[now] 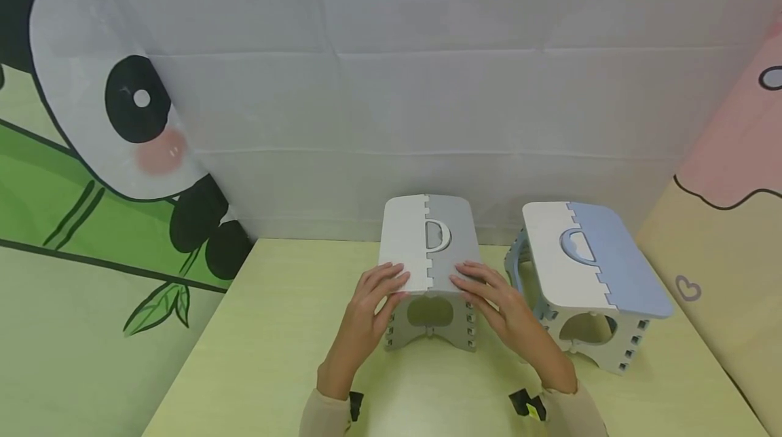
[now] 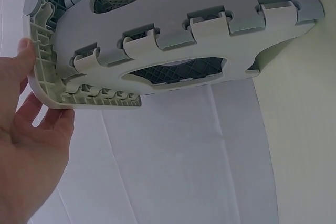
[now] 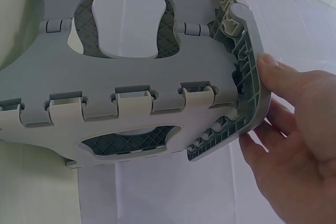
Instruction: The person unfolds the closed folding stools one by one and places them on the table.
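Note:
A grey-and-white folding step stool (image 1: pixel 403 230) stands unfolded on the table, its carry handle lying across the middle of the top. My left hand (image 1: pixel 364 308) rests on the near left corner of its top, fingers laid over the white half. On the near right corner lies my right hand (image 1: pixel 510 311), with its fingers over the grey half. In the left wrist view, the left thumb (image 2: pixel 26 56) touches the front rim of the top. The right thumb (image 3: pixel 273 72) touches that rim in the right wrist view. The stool's ribbed underside and hinged legs show there too.
A second folding stool (image 1: pixel 635 260), blue and white, stands unfolded just to the right. The pale yellow table (image 1: pixel 275 301) reaches back to a white cloth wall (image 1: pixel 427 104). Cartoon-printed panels (image 1: pixel 110 233) flank the table on both sides.

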A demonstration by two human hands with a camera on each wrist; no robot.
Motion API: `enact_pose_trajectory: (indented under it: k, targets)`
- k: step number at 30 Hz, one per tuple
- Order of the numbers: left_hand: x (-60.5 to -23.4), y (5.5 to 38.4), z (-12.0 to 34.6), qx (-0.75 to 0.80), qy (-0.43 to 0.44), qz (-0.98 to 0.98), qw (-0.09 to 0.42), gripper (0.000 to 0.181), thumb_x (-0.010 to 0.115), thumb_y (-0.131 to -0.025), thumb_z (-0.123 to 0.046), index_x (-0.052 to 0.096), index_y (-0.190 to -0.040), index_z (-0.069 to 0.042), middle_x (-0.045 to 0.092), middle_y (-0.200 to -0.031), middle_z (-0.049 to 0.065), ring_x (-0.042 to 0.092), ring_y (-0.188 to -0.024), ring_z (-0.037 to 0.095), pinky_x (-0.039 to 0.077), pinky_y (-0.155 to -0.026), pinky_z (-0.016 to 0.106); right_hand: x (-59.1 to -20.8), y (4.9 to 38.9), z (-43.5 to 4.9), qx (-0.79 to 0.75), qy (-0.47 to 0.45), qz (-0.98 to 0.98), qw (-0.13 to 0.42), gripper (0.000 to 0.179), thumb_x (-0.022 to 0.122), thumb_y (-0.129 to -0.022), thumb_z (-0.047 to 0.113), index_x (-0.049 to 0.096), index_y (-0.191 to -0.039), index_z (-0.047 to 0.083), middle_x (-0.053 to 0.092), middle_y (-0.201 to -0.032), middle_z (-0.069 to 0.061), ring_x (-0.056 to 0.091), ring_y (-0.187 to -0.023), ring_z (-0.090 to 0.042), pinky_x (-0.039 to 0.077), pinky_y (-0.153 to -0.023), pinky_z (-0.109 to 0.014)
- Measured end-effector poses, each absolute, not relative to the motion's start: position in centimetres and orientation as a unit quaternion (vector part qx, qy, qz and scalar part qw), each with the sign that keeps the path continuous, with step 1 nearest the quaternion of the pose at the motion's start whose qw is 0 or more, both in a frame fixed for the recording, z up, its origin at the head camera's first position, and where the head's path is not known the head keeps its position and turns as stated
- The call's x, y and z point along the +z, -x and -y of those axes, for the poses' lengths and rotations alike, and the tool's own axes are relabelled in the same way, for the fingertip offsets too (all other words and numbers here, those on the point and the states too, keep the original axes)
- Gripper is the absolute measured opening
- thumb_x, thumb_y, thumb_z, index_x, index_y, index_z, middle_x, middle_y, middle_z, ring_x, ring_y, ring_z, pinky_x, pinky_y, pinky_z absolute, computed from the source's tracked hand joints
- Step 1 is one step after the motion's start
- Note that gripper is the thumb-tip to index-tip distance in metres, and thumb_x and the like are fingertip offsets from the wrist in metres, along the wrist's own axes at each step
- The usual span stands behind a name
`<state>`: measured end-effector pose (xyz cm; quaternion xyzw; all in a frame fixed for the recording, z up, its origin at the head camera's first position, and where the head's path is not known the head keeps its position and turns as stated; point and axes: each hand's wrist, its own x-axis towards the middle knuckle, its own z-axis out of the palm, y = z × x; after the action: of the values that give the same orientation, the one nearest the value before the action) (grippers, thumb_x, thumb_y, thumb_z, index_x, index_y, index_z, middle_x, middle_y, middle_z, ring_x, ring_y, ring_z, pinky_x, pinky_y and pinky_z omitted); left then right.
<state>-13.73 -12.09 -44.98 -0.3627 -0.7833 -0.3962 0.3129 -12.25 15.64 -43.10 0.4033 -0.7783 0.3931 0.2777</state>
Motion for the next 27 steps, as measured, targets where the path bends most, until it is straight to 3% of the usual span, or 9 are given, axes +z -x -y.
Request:
enact_pose_trajectory:
  k: [8, 12, 17, 22, 27]
  targets:
    - [-44.86, 13.99, 11.93, -0.395, 0.361, 0.785, 0.313, 0.037, 0.076, -0.089, 0.003, 0.071, -0.126, -0.002, 0.064, -0.134, 0.015, 0.053, -0.13, 0.036, 0.041, -0.114, 0.037, -43.0, 12.55, -15.54, 0.395, -0.409, 0.769, 0.292, 0.051, 0.07, -0.085, -0.018, 0.067, -0.132, 0.0, 0.061, -0.134, -0.023, 0.051, -0.134, -0.036, 0.036, -0.116, -0.024]
    - [-44.74, 13.94, 11.91, -0.396, 0.358, 0.786, 0.311, 0.037, 0.076, -0.089, 0.002, 0.07, -0.126, -0.002, 0.064, -0.134, 0.015, 0.053, -0.13, 0.035, 0.042, -0.114, 0.037, -42.89, 12.59, -15.42, 0.392, -0.414, 0.764, 0.302, 0.048, 0.07, -0.087, -0.015, 0.067, -0.133, 0.001, 0.061, -0.134, -0.022, 0.051, -0.136, -0.032, 0.036, -0.116, -0.024]
    - [-44.49, 13.69, 12.0, -0.397, 0.355, 0.79, 0.303, 0.038, 0.076, -0.09, 0.002, 0.07, -0.127, -0.002, 0.063, -0.135, 0.014, 0.052, -0.131, 0.033, 0.042, -0.114, 0.037, -42.81, 12.6, -15.28, 0.384, -0.413, 0.765, 0.311, 0.046, 0.07, -0.088, -0.013, 0.068, -0.132, 0.0, 0.062, -0.133, -0.023, 0.053, -0.133, -0.036, 0.036, -0.116, -0.024]
    - [-44.37, 13.44, 12.07, -0.383, 0.353, 0.796, 0.308, 0.037, 0.076, -0.091, 0.0, 0.069, -0.128, -0.003, 0.062, -0.135, 0.014, 0.052, -0.129, 0.033, 0.045, -0.111, 0.036, -42.8, 12.32, -15.35, 0.383, -0.395, 0.785, 0.287, 0.051, 0.071, -0.083, -0.018, 0.068, -0.132, -0.001, 0.061, -0.134, -0.023, 0.052, -0.13, -0.043, 0.035, -0.116, -0.022]
    - [-44.05, 13.01, 12.04, -0.376, 0.348, 0.797, 0.32, 0.038, 0.077, -0.089, 0.0, 0.069, -0.126, -0.003, 0.062, -0.132, 0.014, 0.053, -0.126, 0.032, 0.049, -0.105, 0.037, -42.62, 11.99, -15.58, 0.376, -0.387, 0.794, 0.278, 0.053, 0.072, -0.084, -0.016, 0.067, -0.134, 0.002, 0.06, -0.136, -0.022, 0.052, -0.13, -0.041, 0.038, -0.113, -0.02]
